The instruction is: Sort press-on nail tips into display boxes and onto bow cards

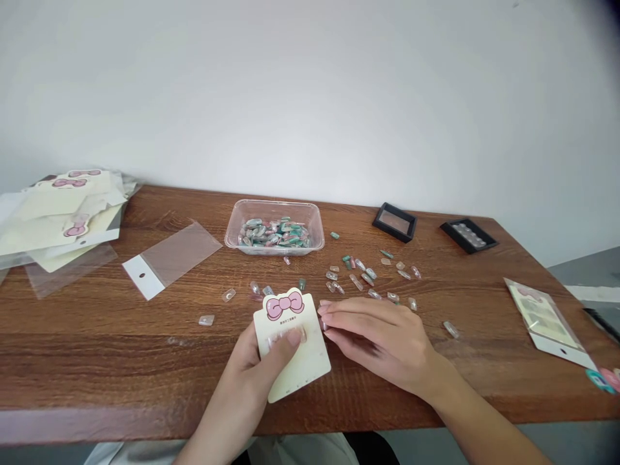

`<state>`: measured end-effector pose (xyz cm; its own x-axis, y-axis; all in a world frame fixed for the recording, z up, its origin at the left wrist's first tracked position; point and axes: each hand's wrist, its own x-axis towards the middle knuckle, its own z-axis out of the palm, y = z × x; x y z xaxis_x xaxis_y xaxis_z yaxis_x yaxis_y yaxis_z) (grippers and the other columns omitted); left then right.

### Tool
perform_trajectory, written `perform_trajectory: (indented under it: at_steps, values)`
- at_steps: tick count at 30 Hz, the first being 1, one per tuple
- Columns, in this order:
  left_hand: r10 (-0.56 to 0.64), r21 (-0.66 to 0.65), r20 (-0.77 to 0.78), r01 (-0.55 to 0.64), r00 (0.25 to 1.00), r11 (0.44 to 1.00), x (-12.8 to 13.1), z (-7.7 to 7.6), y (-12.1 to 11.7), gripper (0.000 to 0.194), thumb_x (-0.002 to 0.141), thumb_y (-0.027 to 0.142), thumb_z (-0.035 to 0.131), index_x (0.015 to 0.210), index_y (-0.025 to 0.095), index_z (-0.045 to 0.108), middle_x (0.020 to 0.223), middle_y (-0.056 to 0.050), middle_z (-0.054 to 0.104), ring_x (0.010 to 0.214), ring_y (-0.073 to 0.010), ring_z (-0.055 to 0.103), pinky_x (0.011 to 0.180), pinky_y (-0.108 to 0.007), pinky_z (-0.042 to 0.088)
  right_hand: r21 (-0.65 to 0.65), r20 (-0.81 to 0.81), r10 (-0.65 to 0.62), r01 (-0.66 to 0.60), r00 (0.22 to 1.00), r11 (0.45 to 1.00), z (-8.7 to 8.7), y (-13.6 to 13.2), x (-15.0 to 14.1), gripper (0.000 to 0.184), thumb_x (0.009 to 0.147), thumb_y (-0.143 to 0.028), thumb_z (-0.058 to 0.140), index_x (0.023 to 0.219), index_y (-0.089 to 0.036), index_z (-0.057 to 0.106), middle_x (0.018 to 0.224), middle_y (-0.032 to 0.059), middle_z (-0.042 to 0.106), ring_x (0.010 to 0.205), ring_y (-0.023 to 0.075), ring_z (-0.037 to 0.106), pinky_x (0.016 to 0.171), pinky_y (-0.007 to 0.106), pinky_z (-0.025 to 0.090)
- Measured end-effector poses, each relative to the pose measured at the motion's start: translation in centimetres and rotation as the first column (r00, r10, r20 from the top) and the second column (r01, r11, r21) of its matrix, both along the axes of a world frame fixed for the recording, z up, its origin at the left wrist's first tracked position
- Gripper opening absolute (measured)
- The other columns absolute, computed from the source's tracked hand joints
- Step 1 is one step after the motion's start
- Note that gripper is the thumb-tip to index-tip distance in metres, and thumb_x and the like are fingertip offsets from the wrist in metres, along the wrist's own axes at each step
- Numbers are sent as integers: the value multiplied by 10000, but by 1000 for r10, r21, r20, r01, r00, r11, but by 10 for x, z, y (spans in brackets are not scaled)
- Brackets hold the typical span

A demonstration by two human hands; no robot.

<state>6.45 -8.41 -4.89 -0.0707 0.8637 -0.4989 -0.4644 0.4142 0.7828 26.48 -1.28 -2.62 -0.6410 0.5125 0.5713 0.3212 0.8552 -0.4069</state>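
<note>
I observe the card (306,361) clamped by the left hand (256,369), its top leaning left — the right hand (387,341), fingertips pinched on an apparent false nail (325,325), just beside its right edge.

can't read the tiny dark print (287,321) on the cream rectangular card with a pink bow (307,361), nor see the fingers of the left hand (254,371) behind it or all of the clear glossy strip (275,337) under the thumb. can barely make out the small shiny piece (324,326) mostly covered by the right hand (387,336). lose the pile of cream bow-printed cards (36,227) past the left edge.
</note>
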Motion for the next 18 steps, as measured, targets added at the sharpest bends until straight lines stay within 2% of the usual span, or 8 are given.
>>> perform_trajectory:
  at_steps: [5,12,18]
  values:
    - [-13,28,23,12,1000,1000,2,3,0,625,785,433,831,1342,203,665,1157,-109,781,952,-289,731,814,-346,572,78,10,24,-24,1000,997,-4,-1,0,299,911,-92,685,1183,-214,705,1112,47,792,1031,184,760,935,296,646]
    - [-12,28,46,11,999,1000,2,5,1,501,786,406,834,1226,186,741,1152,-105,785,1013,-297,725,841,-338,570,247,68,57,-72,996,966,-2,-1,-4,209,911,-85,691,1104,-145,743,1131,86,787,1098,208,742,969,295,633]
    - [-18,34,74,16,997,999,2,7,1,474,783,405,837,1200,198,749,1147,-102,786,993,-284,730,825,-330,567,268,85,77,-97,993,959,-7,-4,-4,257,956,-82,596,1168,-138,730,1202,87,758,1177,215,703,1015,324,615]
